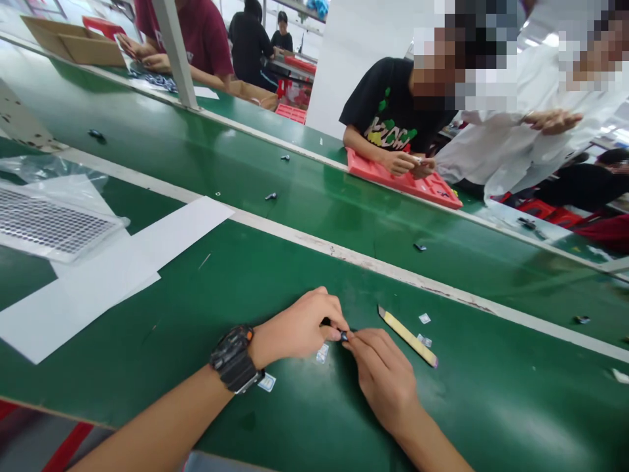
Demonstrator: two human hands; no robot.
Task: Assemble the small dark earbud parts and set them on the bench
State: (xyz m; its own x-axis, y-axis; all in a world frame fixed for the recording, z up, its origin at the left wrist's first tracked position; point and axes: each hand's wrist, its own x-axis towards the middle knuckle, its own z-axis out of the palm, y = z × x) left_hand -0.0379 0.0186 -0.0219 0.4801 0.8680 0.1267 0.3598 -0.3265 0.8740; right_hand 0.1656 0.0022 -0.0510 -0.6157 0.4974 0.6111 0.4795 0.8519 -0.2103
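Observation:
Low in the middle of the head view, my left hand (307, 328), with a black watch (236, 359) on its wrist, pinches a small dark blue earbud (344, 336). The fingertips of my right hand (386, 367) close on the same piece from the other side. My fingers cover most of it. Just under the left fingers lies a small clear sticker (322, 354), and another sticker (266, 382) is beside the watch. Right of my hands rests a yellow utility knife (407, 336), its blade showing, with two more small stickers near it.
White sheets (181, 229) and a bagged sheet of dark labels (54, 219) lie left. Beyond a pale rail (344, 254), several dark earbuds (271, 196) sit on the green belt (314, 203). Across it, a person works over a red tray (403, 180); another person handles parts near a cardboard box (73, 46).

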